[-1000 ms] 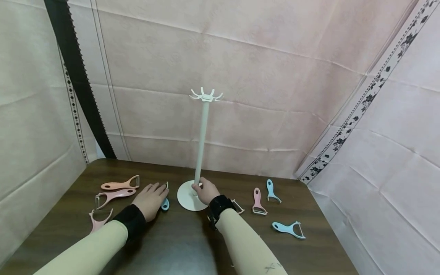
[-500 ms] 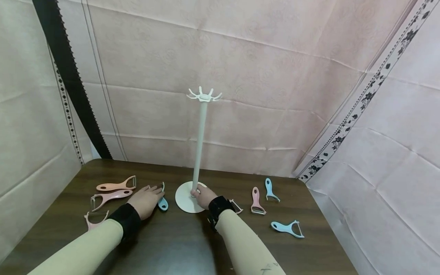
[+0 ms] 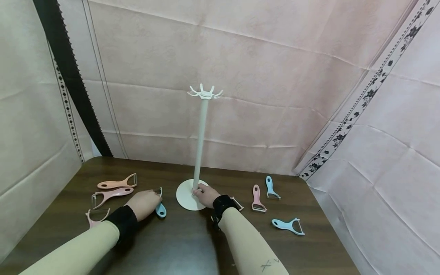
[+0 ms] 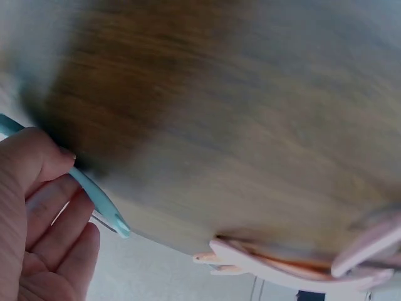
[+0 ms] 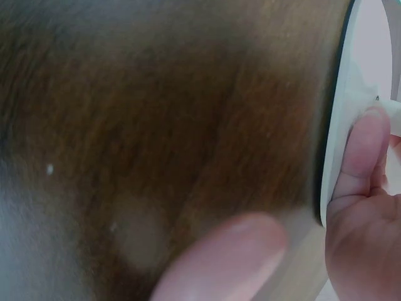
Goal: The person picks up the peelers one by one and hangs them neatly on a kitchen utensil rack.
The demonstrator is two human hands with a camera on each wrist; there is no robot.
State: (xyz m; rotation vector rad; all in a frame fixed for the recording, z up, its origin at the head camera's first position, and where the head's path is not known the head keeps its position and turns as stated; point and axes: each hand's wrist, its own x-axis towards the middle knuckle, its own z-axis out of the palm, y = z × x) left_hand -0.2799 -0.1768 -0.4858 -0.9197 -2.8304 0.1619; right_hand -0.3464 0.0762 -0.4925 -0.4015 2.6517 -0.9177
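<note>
My left hand (image 3: 143,204) pinches a light-blue Y-shaped peeler (image 3: 160,210) over the left-middle of the table; its blade end points away from me. In the left wrist view the thumb presses on the peeler's handle (image 4: 97,197), with curled fingers behind it. A white stand (image 3: 201,141) with a ring of upturned hooks on top stands upright at the middle. Low on its pole, just above the round base (image 5: 369,56), my right hand (image 3: 207,195) grips it between thumb and fingers.
Left of my left hand lie an orange peeler (image 3: 109,185) and two pink peelers, one partly under the forearm. To the right are a pink peeler (image 3: 256,196), two blue peelers and one peeler (image 3: 238,204) partly hidden by my right wrist. Cloth walls (image 3: 240,133) enclose the table.
The left hand's spread fingers have curled around the blue peeler, and the hand has shifted slightly left and nearer. My right hand keeps its hold low on the stand's pole.
</note>
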